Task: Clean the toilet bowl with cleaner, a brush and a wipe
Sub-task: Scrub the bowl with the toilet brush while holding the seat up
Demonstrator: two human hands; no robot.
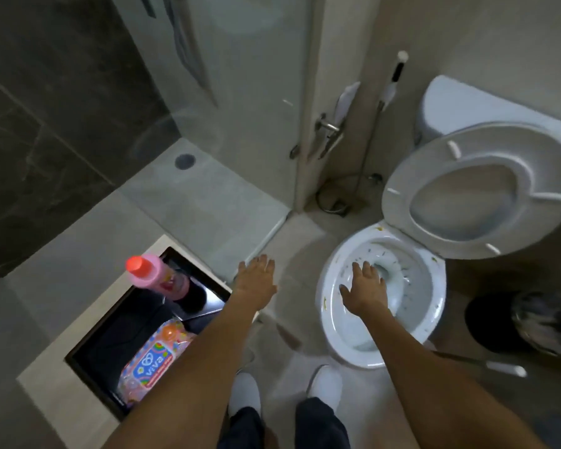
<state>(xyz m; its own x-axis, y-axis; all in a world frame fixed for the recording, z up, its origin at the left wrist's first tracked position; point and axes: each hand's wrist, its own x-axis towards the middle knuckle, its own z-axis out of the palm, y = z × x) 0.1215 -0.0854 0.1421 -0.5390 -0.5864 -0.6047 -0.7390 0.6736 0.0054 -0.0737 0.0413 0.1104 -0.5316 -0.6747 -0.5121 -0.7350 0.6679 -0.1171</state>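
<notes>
**Both hands out, nothing held, over a soiled bowl**

Pale floor tiles run between a glass shower screen and the toilet; we stand in white shoes facing the toilet bowl, its seat raised against the cistern; yellow and dark specks dot the bowl's rim and inner wall. Our left hand reaches over the floor, fingers straight and close together, holding nothing; our right hand hovers above the bowl, fingers spread wide, also free. To our left a pink cleaner bottle with an orange cap stands in a dark recessed box; a colourful wipe pack lies nearer us in it. At right, a white-tipped brush handle lies near a dark round holder.
</notes>
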